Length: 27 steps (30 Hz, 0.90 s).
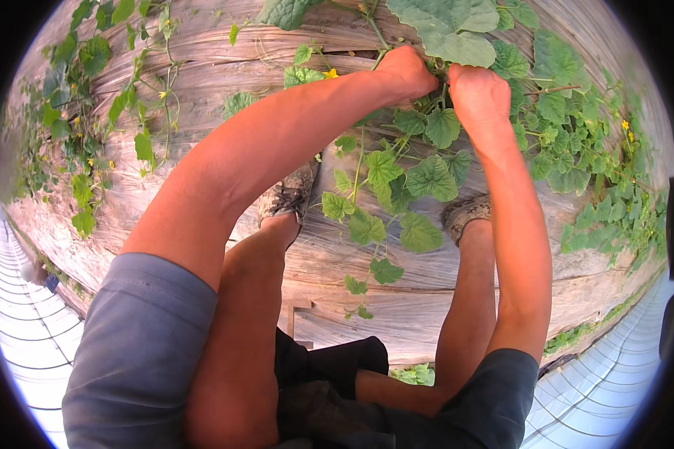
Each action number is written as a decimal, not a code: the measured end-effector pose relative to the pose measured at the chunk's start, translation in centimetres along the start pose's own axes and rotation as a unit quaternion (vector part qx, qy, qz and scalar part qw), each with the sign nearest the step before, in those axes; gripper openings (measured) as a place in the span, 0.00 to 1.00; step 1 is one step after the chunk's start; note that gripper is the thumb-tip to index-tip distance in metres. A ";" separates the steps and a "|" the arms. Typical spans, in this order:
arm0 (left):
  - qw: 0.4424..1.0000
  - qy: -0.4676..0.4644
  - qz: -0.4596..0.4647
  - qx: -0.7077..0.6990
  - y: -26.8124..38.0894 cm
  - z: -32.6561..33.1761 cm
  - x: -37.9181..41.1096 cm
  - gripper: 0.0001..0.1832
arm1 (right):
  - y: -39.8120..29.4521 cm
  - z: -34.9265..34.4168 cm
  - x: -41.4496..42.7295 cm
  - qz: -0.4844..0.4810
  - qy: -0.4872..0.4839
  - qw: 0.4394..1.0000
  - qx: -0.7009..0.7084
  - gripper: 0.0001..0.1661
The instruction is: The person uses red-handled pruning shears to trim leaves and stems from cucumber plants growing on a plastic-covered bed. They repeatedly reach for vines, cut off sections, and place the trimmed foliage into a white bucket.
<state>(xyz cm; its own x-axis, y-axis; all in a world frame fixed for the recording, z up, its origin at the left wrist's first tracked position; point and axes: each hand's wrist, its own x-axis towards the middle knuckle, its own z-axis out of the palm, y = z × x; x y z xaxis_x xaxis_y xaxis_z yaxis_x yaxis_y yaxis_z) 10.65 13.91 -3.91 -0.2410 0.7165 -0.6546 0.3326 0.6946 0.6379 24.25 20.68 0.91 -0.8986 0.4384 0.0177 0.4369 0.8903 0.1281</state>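
Observation:
My left hand [409, 74] is curled at the base of a leafy cucurbit vine [383, 168], its back towards me and its fingertips hidden. Just to its right, my right hand [481, 94] is bent in at the same stems, knuckles up. A small gap parts the two hands, with thin stems and shaded foliage in it. One broad leaf [446, 28] hangs over the fingers of my right hand. Whether either hand grips a stem is hidden. Below the hands, the vine trails towards me between my two shoes [287, 196].
Wrinkled plastic film [202, 129] covers the ground. More vines with yellow flowers grow at the left [84, 123] and in a dense patch at the right [567, 129]. By my left hand is a yellow flower [331, 73]. Ribbed greenhouse sheeting [28, 314] curves along both lower sides.

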 end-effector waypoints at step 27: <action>0.862 0.059 0.489 -0.124 2.9 -4.8 1.7 0.26 | 1.0 -3.6 -1.2 0.204 -0.137 0.962 0.121 0.14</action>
<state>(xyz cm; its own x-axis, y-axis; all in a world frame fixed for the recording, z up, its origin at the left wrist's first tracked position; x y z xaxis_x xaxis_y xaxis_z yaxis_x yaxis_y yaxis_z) 6.83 17.41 -1.21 -0.0534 0.9582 0.2810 0.2275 -0.2623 0.9378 25.62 20.57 4.57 -0.6210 0.7436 -0.2478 0.7769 0.6259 -0.0689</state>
